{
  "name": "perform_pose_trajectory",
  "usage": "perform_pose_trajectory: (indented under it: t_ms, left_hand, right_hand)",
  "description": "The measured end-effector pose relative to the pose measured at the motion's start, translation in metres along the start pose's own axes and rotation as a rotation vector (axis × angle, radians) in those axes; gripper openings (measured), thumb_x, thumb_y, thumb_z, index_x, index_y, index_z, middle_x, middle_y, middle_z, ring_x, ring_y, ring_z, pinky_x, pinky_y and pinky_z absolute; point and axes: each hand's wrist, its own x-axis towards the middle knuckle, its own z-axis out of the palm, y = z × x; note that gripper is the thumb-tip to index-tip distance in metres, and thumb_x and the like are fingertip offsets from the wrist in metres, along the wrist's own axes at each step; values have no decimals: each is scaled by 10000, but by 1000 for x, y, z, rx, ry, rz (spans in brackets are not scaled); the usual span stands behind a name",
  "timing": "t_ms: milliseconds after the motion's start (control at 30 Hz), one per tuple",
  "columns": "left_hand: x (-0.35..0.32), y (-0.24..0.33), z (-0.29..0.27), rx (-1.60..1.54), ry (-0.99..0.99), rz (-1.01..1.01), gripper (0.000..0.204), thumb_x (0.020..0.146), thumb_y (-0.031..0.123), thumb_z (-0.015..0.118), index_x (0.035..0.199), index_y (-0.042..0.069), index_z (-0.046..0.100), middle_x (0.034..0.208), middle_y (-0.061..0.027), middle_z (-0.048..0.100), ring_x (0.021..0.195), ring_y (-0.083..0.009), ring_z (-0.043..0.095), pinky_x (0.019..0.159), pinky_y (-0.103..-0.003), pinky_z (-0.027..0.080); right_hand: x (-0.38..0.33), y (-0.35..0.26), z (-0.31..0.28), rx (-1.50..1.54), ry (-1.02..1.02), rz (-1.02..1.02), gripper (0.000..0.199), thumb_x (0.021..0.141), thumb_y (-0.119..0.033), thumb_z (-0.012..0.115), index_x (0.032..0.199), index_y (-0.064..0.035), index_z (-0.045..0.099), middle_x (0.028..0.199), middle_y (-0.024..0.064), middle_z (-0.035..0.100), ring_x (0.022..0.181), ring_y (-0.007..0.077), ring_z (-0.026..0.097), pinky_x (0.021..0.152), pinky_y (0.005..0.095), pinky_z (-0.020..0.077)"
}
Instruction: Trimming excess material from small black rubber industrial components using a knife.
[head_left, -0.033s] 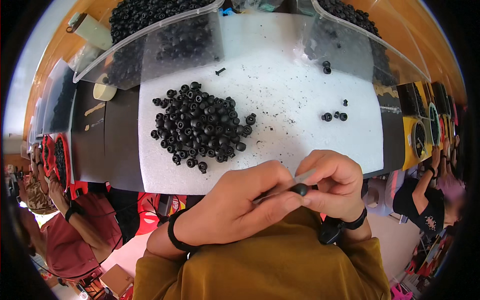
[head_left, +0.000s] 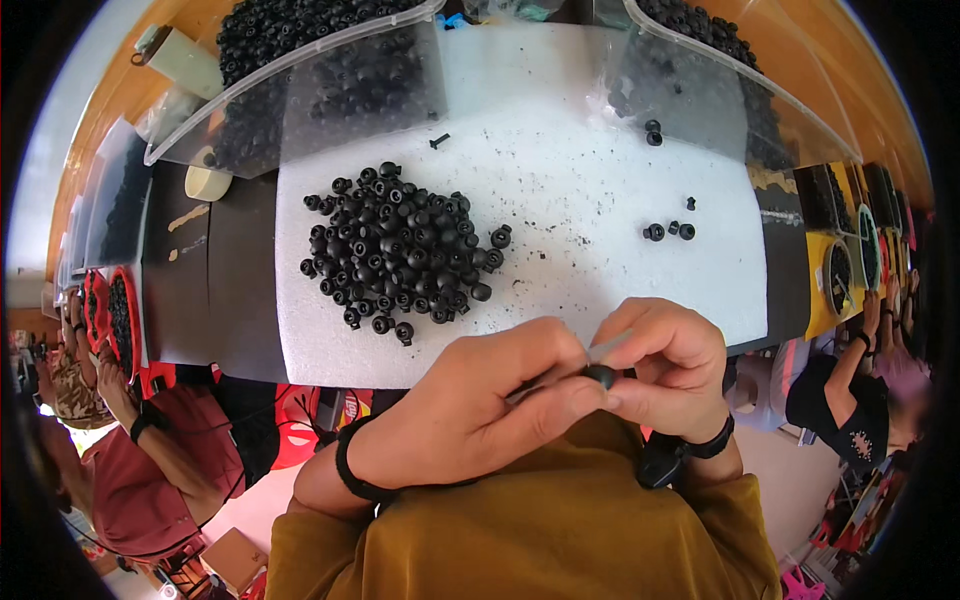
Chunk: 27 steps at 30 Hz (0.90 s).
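Note:
Both hands meet just past the near edge of the white foam sheet [head_left: 600, 180]. My left hand [head_left: 500, 400] is closed around a thin, flat, pale blade [head_left: 607, 347], probably a small knife; its handle is mostly hidden in the palm. My right hand [head_left: 670, 365] pinches a small, round black plastic part [head_left: 600, 376] between thumb and fingers. The blade lies along this part's upper side, and the left thumb tip rests close to it. Left of the hands spreads a heap of similar black parts [head_left: 400, 245], several showing open round ends.
Clear plastic bins, one at the far left [head_left: 300, 75] and one at the far right [head_left: 740, 75], hold many black parts. Several loose parts [head_left: 655, 232] lie on the right of the sheet, with dark crumbs around the middle. Co-workers sit at both sides, one in a red shirt [head_left: 165, 470].
The black part has shifted slightly between my fingers, and the blade over it has moved a little. The heap and bins stay put.

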Motion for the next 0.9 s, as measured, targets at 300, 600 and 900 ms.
perform_pose_trajectory:
  t_ms: [300,600,900]
  left_hand:
    - [4,-6,1,-310,-2,-116,167,944,168,480,879,20,526,660,-18,442,601,-80,382,548,-232,349]
    - [-6,-19,3,-201,115,-121,179,940,170,483,917,5,549,688,32,462,577,-33,374,519,-190,304]
    - [-20,-22,-1,-101,80,-131,112,927,111,489,915,10,536,699,-20,464,628,-75,405,577,-225,378]
  right_hand:
    - [0,6,-1,74,42,18,199,738,47,689,915,-4,614,844,83,619,679,124,555,615,239,424]
    - [34,-58,-46,-599,630,-400,250,814,-141,639,1006,-15,540,770,83,562,607,107,479,531,203,356]
    - [80,-25,-18,-1297,371,-484,329,716,-41,664,1037,-48,590,1000,89,595,868,244,566,771,339,445]
